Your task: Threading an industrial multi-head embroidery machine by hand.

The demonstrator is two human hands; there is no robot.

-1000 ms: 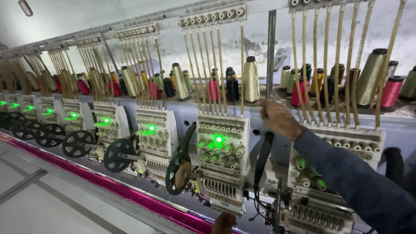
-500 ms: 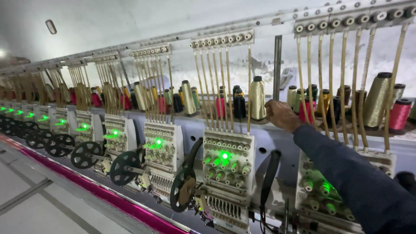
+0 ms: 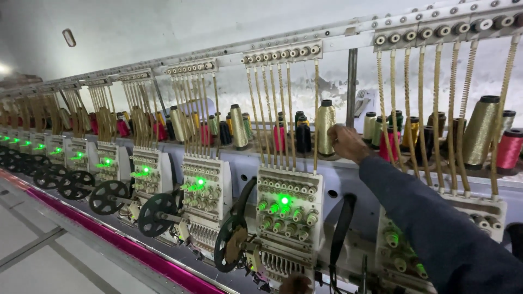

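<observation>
dark blue fabric of a sleeve [image 3: 436,228] fills the 4 o'clock corner of the view, nearest the camera, and rises toward the centre. at 6 o'clock, on the bottom edge, a small rounded brown shape [image 3: 295,284] shows; it cannot be told whether this is the other hand. just beyond it stands an embroidery head [image 3: 289,218], a white box of tension knobs with a green lamp lit, and a black handwheel [image 3: 231,250] at its 9 o'clock side. a magenta strip [image 3: 136,251] runs along the machine bed from 9 o'clock down to 6 o'clock. further heads with green lamps recede toward 9 o'clock. farther back, just right of centre, the right hand [image 3: 347,144] ends the sleeve; its fingers are curled in a loose clench, seen from the back, and what they pinch cannot be told. the hand lies just beside a gold thread cone [image 3: 326,128], at the cone's 3 o'clock side, apparently touching its lower edge. the cone stands upright on the thread shelf [image 3: 348,162], between a black cone [image 3: 303,136] and a grey upright post [image 3: 351,87]. a larger gold cone [image 3: 479,130] and a pink cone [image 3: 509,149] stand at 3 o'clock. farthest is a mottled white wall [image 3: 163,27].
</observation>
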